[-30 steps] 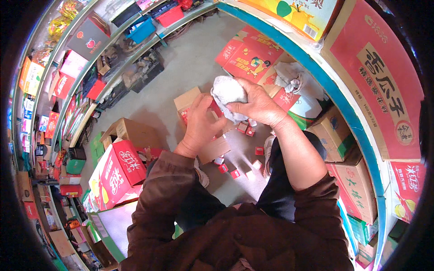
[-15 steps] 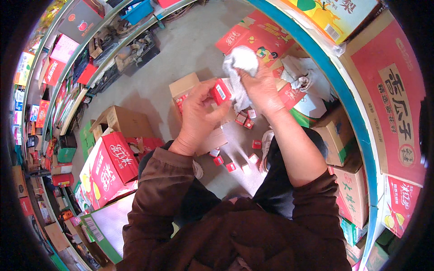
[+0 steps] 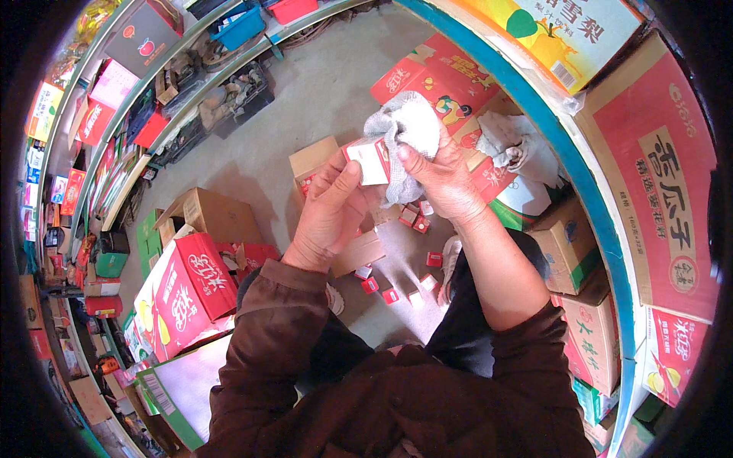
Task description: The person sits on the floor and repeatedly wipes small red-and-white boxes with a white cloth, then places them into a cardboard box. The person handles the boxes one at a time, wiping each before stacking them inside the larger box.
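Note:
My left hand (image 3: 330,204) grips a small red and white box (image 3: 369,161) by its left side, thumb across the front. A white-grey cloth (image 3: 407,130) is bunched in my right hand (image 3: 445,177) and presses against the box's right edge. Both hands are up in front of me, above the floor. Below them, several small red boxes (image 3: 390,295) lie scattered between my feet. Behind my left hand stands an open cardboard box (image 3: 314,157) with red items inside, partly hidden.
A red and white carton (image 3: 191,290) and a brown open carton (image 3: 208,217) stand at left. Rags (image 3: 513,143) lie on cartons at right, beside a teal-edged shelf (image 3: 580,189) with large cartons. A red printed carton (image 3: 443,80) lies ahead. Stocked shelves curve along the left.
The small box has been turned so a white face shows. My right hand has brought the cloth down and left against it.

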Demonstrator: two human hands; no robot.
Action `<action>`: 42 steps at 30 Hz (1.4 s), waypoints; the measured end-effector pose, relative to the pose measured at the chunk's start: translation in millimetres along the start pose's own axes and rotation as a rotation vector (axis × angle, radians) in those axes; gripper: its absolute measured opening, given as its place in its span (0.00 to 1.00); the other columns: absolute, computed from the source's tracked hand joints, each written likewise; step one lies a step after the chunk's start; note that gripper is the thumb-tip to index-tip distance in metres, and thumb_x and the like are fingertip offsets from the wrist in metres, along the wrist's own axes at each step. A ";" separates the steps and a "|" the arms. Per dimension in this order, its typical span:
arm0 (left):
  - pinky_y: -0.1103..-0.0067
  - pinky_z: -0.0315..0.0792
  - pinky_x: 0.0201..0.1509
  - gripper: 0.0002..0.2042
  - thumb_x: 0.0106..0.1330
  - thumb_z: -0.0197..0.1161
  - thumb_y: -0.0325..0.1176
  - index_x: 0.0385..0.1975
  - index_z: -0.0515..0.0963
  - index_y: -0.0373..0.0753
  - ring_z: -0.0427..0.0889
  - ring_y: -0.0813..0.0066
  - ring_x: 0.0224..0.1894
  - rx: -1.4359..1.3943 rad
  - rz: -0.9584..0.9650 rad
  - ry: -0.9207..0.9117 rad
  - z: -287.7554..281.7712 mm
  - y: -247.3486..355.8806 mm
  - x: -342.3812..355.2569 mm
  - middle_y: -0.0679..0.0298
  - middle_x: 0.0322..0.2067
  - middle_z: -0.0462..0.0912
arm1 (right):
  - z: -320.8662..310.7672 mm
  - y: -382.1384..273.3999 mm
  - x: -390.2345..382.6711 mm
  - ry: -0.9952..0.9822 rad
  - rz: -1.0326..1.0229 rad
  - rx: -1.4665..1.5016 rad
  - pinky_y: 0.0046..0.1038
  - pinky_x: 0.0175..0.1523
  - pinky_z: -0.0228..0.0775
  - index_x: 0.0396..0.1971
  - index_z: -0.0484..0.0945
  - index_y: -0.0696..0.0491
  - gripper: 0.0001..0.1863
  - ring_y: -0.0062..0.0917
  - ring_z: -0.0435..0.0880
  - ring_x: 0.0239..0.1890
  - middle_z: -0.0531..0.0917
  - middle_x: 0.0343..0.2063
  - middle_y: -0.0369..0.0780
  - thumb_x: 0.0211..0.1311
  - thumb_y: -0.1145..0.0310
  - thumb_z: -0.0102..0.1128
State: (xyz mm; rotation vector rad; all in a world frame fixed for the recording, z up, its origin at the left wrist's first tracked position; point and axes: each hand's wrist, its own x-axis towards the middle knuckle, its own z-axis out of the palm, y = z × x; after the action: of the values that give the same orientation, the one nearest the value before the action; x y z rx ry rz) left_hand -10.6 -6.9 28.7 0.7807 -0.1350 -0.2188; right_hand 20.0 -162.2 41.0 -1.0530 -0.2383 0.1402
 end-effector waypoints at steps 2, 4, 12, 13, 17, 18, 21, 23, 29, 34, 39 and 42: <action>0.63 0.64 0.61 0.18 0.68 0.52 0.37 0.55 0.68 0.37 0.71 0.65 0.56 0.026 0.009 0.007 -1.0 -1.6 -0.6 0.60 0.53 0.73 | 0.8 1.4 0.5 -0.033 -0.051 -0.066 0.26 0.52 0.69 0.57 0.64 0.52 0.29 0.20 0.74 0.49 0.77 0.46 0.34 0.55 0.70 0.65; 0.63 0.64 0.61 0.18 0.68 0.52 0.37 0.55 0.67 0.37 0.71 0.66 0.56 0.029 0.022 0.002 -3.0 -3.1 -0.7 0.61 0.53 0.73 | 0.9 3.2 2.6 -0.045 -0.068 -0.108 0.25 0.52 0.69 0.55 0.65 0.52 0.29 0.19 0.74 0.49 0.76 0.46 0.35 0.53 0.71 0.66; 0.67 0.64 0.61 0.17 0.69 0.52 0.34 0.55 0.67 0.36 0.72 0.69 0.55 0.023 -0.010 -0.004 -19.3 -6.7 0.1 0.62 0.53 0.73 | 5.5 29.6 11.2 -0.047 -0.201 -0.084 0.25 0.47 0.71 0.48 0.68 0.54 0.22 0.19 0.76 0.43 0.78 0.38 0.35 0.53 0.74 0.64; 0.67 0.64 0.60 0.17 0.69 0.52 0.34 0.55 0.68 0.36 0.72 0.69 0.54 0.025 -0.015 0.002 -20.4 -6.6 -0.1 0.62 0.52 0.73 | 4.4 33.1 12.2 -0.014 -0.220 -0.170 0.25 0.49 0.70 0.50 0.67 0.55 0.23 0.19 0.76 0.45 0.78 0.40 0.36 0.54 0.75 0.63; 0.68 0.67 0.58 0.16 0.70 0.50 0.36 0.53 0.69 0.36 0.74 0.70 0.52 0.073 -0.045 0.040 -20.7 -5.6 -2.0 0.61 0.50 0.75 | -0.1 44.9 19.7 0.189 -0.356 -0.562 0.25 0.47 0.71 0.49 0.67 0.57 0.21 0.21 0.78 0.41 0.79 0.38 0.38 0.55 0.77 0.61; 0.69 0.68 0.57 0.16 0.70 0.50 0.36 0.53 0.69 0.36 0.74 0.70 0.51 0.092 -0.051 0.049 -20.4 -5.3 -2.5 0.61 0.50 0.75 | -0.6 46.5 20.9 0.265 -0.399 -0.668 0.26 0.44 0.72 0.47 0.68 0.58 0.20 0.21 0.79 0.37 0.80 0.34 0.39 0.54 0.76 0.62; 0.71 0.70 0.55 0.16 0.70 0.50 0.39 0.51 0.71 0.36 0.75 0.70 0.49 0.017 -0.101 0.036 -21.9 -2.8 -1.4 0.61 0.47 0.77 | -0.5 43.9 22.0 0.319 -0.377 -0.670 0.26 0.45 0.72 0.47 0.68 0.59 0.20 0.22 0.79 0.38 0.81 0.36 0.40 0.54 0.76 0.62; 0.71 0.70 0.55 0.18 0.69 0.50 0.42 0.51 0.71 0.36 0.76 0.70 0.47 -0.010 -0.124 -0.005 -24.6 -0.4 1.0 0.60 0.47 0.77 | 0.3 34.9 22.2 0.300 -0.316 -0.477 0.26 0.46 0.72 0.48 0.68 0.59 0.20 0.22 0.79 0.39 0.81 0.37 0.39 0.55 0.76 0.61; 0.70 0.69 0.56 0.19 0.70 0.48 0.43 0.52 0.69 0.35 0.77 0.69 0.45 -0.158 -0.175 -0.107 -26.3 0.2 9.0 0.58 0.46 0.77 | -4.9 -0.8 16.8 0.220 -0.146 0.003 0.25 0.50 0.71 0.52 0.68 0.54 0.20 0.20 0.77 0.46 0.79 0.43 0.37 0.60 0.73 0.58; 0.68 0.69 0.57 0.19 0.70 0.48 0.42 0.52 0.68 0.34 0.76 0.67 0.48 -0.067 -0.191 0.117 -17.2 -7.0 8.9 0.58 0.47 0.76 | -4.7 12.2 13.9 0.025 -0.306 -0.367 0.29 0.48 0.72 0.50 0.69 0.54 0.23 0.25 0.79 0.44 0.80 0.41 0.40 0.53 0.72 0.64; 0.68 0.70 0.54 0.18 0.71 0.47 0.42 0.51 0.69 0.35 0.76 0.68 0.46 0.054 -0.252 0.183 -23.5 -9.4 7.1 0.58 0.44 0.77 | -2.6 29.0 20.2 0.048 -0.298 -0.589 0.28 0.46 0.71 0.47 0.69 0.56 0.22 0.26 0.80 0.41 0.80 0.37 0.41 0.51 0.75 0.64; 0.69 0.72 0.49 0.17 0.71 0.46 0.42 0.48 0.71 0.35 0.77 0.70 0.39 0.030 -0.255 0.056 -27.2 -10.0 5.3 0.59 0.39 0.78 | -1.3 28.6 20.4 0.141 -0.289 -0.724 0.26 0.46 0.72 0.49 0.68 0.56 0.22 0.23 0.80 0.41 0.81 0.36 0.41 0.53 0.78 0.62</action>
State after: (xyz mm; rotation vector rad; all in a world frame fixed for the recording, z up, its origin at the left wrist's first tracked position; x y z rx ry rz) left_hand -1.5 3.4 2.7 0.8333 0.0155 -0.4369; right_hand 40.0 -144.7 18.1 -1.7236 -0.3204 -0.3046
